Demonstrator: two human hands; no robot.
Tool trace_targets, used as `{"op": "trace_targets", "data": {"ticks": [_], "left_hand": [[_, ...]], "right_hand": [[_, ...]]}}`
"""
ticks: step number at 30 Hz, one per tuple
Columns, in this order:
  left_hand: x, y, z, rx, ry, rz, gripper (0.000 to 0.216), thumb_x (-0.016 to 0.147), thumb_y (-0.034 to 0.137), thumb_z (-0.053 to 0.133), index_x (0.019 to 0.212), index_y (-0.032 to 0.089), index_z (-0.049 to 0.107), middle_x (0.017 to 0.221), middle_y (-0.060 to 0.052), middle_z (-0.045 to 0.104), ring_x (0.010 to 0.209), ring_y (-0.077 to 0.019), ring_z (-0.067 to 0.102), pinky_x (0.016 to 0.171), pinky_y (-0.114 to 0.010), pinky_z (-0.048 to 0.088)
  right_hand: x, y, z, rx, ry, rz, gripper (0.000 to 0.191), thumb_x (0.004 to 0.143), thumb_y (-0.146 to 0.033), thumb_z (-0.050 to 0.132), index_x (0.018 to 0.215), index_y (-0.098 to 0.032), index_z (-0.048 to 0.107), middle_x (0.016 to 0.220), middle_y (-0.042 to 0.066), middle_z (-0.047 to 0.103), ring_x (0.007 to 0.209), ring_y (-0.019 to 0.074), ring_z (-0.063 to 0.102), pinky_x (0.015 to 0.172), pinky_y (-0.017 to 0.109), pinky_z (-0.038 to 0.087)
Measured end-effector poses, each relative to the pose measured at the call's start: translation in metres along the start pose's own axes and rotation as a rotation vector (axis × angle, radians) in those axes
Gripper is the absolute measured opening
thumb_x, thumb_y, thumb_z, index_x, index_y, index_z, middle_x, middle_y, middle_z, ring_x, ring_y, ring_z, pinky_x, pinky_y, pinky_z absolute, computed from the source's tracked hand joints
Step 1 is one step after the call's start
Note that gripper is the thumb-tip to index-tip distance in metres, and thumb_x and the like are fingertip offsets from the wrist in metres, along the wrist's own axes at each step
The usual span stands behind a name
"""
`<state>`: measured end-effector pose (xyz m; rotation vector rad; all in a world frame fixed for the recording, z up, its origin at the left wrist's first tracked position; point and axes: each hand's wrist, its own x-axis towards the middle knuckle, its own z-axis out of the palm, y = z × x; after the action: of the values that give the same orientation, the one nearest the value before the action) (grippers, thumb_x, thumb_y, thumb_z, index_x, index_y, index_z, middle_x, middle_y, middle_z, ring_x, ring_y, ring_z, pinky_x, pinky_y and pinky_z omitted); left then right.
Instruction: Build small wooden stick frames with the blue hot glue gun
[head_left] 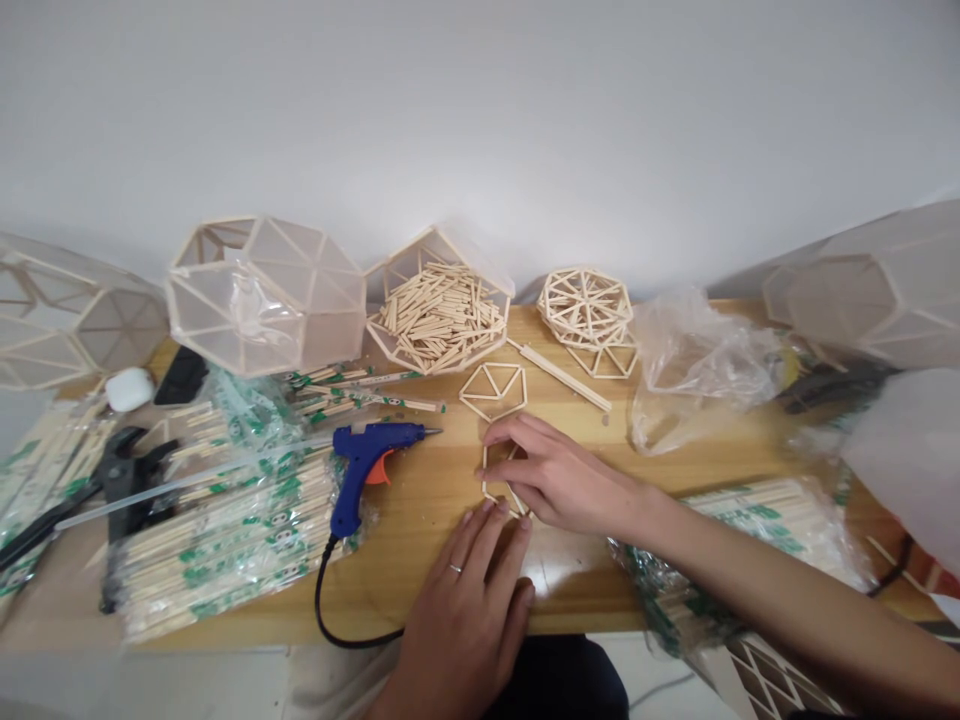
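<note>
A small flat frame of short wooden sticks lies on the wooden table, partly covered by both hands. My right hand bends over it from the right, fingers curled down onto its sticks; the exact grip is partly hidden. My left hand, with a ring on one finger, rests palm down, its outstretched fingertips at the frame's lower edge. Just beyond lies a similar frame with sticks meeting inside it. To the left, a blue glue gun with an orange trigger lies on its side, nozzle pointing right.
Short sticks fill a polygonal container by the wall. Stacked stick frames and longer sticks lie right of it. Bagged chopsticks, a black cutter-like tool, a plastic bag and panelled polyhedra surround the work area.
</note>
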<state>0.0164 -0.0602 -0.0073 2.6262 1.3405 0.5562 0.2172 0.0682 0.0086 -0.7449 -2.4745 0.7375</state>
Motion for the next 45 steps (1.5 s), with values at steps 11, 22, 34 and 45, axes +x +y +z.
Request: {"op": "trace_targets", "data": {"ticks": [11, 22, 34, 45], "left_hand": [[-0.0005, 0.0006, 0.0003, -0.018, -0.007, -0.004, 0.049, 0.101, 0.023, 0.058, 0.149, 0.012, 0.06, 0.154, -0.016, 0.063, 0.145, -0.0314, 0.058, 0.118, -0.048, 0.054], [0.0006, 0.0004, -0.0004, -0.018, -0.009, -0.009, 0.05, 0.102, 0.023, 0.056, 0.151, 0.013, 0.058, 0.153, -0.016, 0.065, 0.144, -0.0309, 0.059, 0.117, -0.048, 0.056], [-0.0004, 0.0003, -0.0004, -0.014, -0.018, -0.004, 0.049, 0.101, 0.023, 0.058, 0.148, 0.012, 0.06, 0.153, -0.017, 0.064, 0.144, -0.0319, 0.058, 0.116, -0.049, 0.056], [0.0005, 0.0009, -0.0007, -0.018, -0.005, -0.012, 0.047, 0.102, 0.023, 0.057, 0.147, 0.013, 0.061, 0.152, -0.016, 0.065, 0.142, -0.0324, 0.061, 0.115, -0.05, 0.057]], "right_hand": [[-0.0009, 0.0005, -0.0003, -0.001, 0.009, -0.007, 0.03, 0.1, -0.006, 0.057, 0.116, -0.018, 0.079, 0.123, 0.015, 0.065, 0.122, 0.0269, 0.06, 0.107, 0.045, 0.057], [-0.0001, 0.0007, -0.0002, -0.006, 0.007, -0.013, 0.029, 0.1, -0.007, 0.058, 0.116, -0.016, 0.08, 0.121, 0.015, 0.065, 0.121, 0.0277, 0.061, 0.106, 0.046, 0.057], [-0.0002, -0.0006, -0.0011, -0.005, -0.006, -0.003, 0.03, 0.099, -0.006, 0.058, 0.117, -0.017, 0.079, 0.121, 0.014, 0.065, 0.121, 0.0271, 0.06, 0.107, 0.046, 0.057], [0.0004, -0.0014, -0.0013, 0.002, -0.005, 0.0, 0.03, 0.099, -0.005, 0.058, 0.116, -0.017, 0.079, 0.121, 0.015, 0.066, 0.12, 0.0274, 0.061, 0.106, 0.047, 0.057]]}}
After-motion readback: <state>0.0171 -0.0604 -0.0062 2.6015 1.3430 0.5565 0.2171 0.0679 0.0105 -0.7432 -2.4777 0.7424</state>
